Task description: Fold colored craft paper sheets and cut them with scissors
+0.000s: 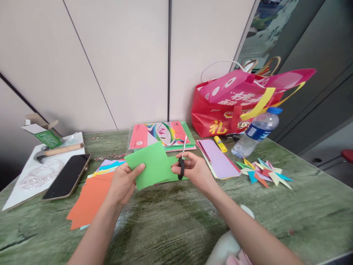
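Observation:
My left hand point(125, 180) pinches a green sheet of paper point(151, 165) between thumb and fingers, holding it above the table. Scissors point(182, 162) with black handles are in my right hand point(197, 171), their blades pointing up and away from me. The scissors are just right of the paper's edge. Behind both hands, another green piece of paper point(172, 171) shows in part; I cannot tell whether it is joined to the held sheet. Beside my left forearm lies a fanned stack of coloured paper point(92, 198), orange on top.
A phone point(67, 176), a hammer point(59, 150) and a small box point(44, 132) lie left. At the back are paper packs point(160, 134) and a red bag point(215, 110). Right are purple strips point(220, 160), a glue stick point(220, 144), a bottle point(256, 130) and folded paper pieces point(266, 171).

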Tool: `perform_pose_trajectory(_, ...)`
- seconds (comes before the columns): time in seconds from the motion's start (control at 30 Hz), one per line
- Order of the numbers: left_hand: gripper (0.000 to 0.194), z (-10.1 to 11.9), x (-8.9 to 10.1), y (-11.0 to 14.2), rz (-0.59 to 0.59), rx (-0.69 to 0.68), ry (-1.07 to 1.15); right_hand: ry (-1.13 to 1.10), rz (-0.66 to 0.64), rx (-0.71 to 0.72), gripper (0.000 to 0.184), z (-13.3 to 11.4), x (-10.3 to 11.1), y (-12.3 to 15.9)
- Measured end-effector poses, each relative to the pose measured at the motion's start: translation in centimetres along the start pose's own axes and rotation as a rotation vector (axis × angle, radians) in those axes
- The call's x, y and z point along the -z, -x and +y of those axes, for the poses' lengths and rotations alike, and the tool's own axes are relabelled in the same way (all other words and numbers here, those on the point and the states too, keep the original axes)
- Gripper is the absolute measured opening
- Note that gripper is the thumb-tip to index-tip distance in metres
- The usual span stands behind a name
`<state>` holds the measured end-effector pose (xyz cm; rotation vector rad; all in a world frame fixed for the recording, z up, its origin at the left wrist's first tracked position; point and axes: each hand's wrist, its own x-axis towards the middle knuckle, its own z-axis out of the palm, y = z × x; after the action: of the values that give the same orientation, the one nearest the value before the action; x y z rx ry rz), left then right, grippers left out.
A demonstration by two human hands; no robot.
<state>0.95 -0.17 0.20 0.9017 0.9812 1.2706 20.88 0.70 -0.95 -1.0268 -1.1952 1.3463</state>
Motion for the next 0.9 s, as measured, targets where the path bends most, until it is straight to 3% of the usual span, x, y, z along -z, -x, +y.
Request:
perform_pose_trajectory(0.4,0.038,0.2,-0.3,0.4,-0.104,0.058,-0.024,0.006,0.012,0.038,0.039,0.0,-0.3,0.2)
perform_pose_trajectory(0.57,0.035,0.3,-0.1,0.3,-0.068,0.044,-0.015,-0.012,-0.029,0.069,0.038,-0.3,-0.2,0.2)
perform_pose_trajectory(0.63,0.034,0.6,0.2,0.3,-0.035,0.038,0.008,-0.015,-0.071,0.101,0.038,-0.5,-0.2,0.3)
perform_pose_trajectory(0.8,0.031,1.5,0.8,0.6,0.02,-0.028,0.048,0.038,-0.317,0.094,0.042,-0.5,-0.7,0.9)
perform_pose_trajectory(0.9,0.031,1.6,0.6,0.7,-0.003,-0.018,0.038,0.043,-0.365,0.055,0.038,-0.2,-1.2,1.3)
